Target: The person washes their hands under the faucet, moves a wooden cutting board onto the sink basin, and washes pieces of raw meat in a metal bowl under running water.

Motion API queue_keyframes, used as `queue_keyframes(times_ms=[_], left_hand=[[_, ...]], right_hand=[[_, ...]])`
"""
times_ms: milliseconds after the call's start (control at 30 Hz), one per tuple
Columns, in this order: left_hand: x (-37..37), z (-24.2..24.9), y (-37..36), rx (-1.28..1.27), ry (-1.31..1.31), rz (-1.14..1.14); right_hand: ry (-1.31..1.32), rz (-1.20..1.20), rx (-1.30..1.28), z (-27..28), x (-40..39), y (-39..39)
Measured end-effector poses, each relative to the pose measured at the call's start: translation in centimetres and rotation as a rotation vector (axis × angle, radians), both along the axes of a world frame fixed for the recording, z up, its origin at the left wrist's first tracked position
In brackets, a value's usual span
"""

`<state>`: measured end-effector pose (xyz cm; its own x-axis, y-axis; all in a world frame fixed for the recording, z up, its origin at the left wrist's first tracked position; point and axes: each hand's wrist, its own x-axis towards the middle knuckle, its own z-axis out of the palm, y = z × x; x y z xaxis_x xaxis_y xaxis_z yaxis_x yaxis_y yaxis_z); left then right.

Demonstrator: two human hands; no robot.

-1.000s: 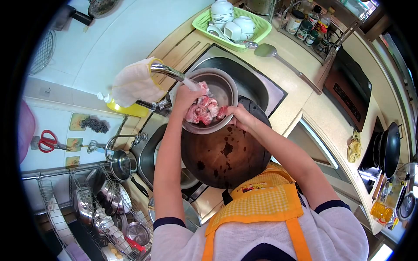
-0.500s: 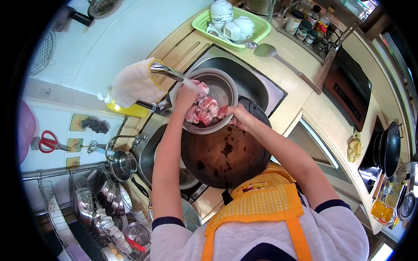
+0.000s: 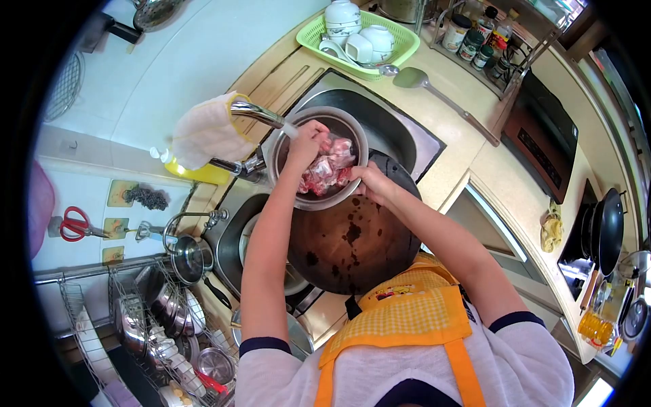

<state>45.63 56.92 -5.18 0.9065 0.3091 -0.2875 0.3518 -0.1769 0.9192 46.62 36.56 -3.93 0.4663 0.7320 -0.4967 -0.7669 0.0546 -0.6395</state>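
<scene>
A round metal pot (image 3: 360,136) sits at the sink below the faucet (image 3: 261,112), and water runs from the spout close to my left hand. Inside lie several chunks of raw, bony red meat (image 3: 331,166). My left hand (image 3: 308,144) reaches into the pot with its fingers curled on the upper left of the meat; the fingertips are partly hidden. At the lower right, my right hand (image 3: 375,184) grips the pot's rim, its thumb over the edge beside the meat. Just below the pot is a round, dark-edged wooden cutting board (image 3: 366,244) with wet stains.
Behind the pot lies a steel sink basin (image 3: 386,122). A green basket (image 3: 308,34) of bowls and a spatula (image 3: 447,98) rest on the back counter. An induction cooker (image 3: 539,139) stands at right. Dish racks (image 3: 146,332) fill the lower left.
My left hand has moved up and slightly right within the pot, its fingers more curled. The meat has shifted right. My right hand keeps its hold on the rim.
</scene>
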Motion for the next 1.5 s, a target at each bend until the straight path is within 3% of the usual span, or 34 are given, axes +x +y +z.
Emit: queue_keyframes(times_ms=[100,133,233,267,367,467,567,667,767,967,1067,1167,1267,1367,1500], left_hand=[[-1.7,-0.1,0.7,0.711,-0.109,-0.192],[-1.7,0.7,0.9,0.861,0.140,-0.391],[-2.6,2.4,-0.4,1.021,0.241,-0.415],[-2.7,1.8,-0.1,1.168,0.143,-0.440],[-1.7,2.5,1.0,1.302,0.278,-0.646],[-2.0,2.9,2.4,1.137,0.212,-0.487],[-2.4,4.9,3.5,0.645,0.079,-0.337],[-2.6,2.3,5.0,0.394,-0.106,-0.193],[-2.9,5.0,2.6,0.108,-0.078,-0.123],[-3.3,2.2,3.4,-0.195,-0.067,-0.024],[-3.4,3.3,2.8,-0.094,0.099,-0.045],[-3.7,1.4,2.1,0.518,-0.248,-0.190],[-3.4,1.9,2.3,0.405,-0.151,-0.206],[-3.0,1.0,3.8,0.094,0.010,-0.125],[-3.2,2.4,3.1,0.090,-0.005,-0.037]], right_hand=[[0.019,-0.032,0.056,-0.1,0.1,0.1],[0.025,-0.037,0.088,-0.1,0.2,0.2],[0.031,-0.044,0.052,0.7,0.1,0.0],[0.018,-0.038,0.036,0.6,0.1,0.0],[-0.008,0.007,-0.001,-0.7,0.0,0.0],[-0.010,0.031,-0.007,-1.2,0.4,0.1],[-0.002,-0.012,-0.008,0.5,-0.1,-0.1],[0.002,0.005,0.002,0.3,0.1,-0.1],[0.004,0.024,-0.006,-1.1,0.3,0.1],[0.003,-0.003,0.009,0.6,0.0,-0.2],[0.002,0.023,0.011,-0.4,0.3,0.0],[0.002,0.058,0.048,-1.2,0.6,0.1],[0.001,0.021,0.032,-0.5,0.3,0.1],[0.015,0.010,0.024,-0.6,0.2,0.1],[0.027,0.024,0.021,-1.2,0.5,0.1]])
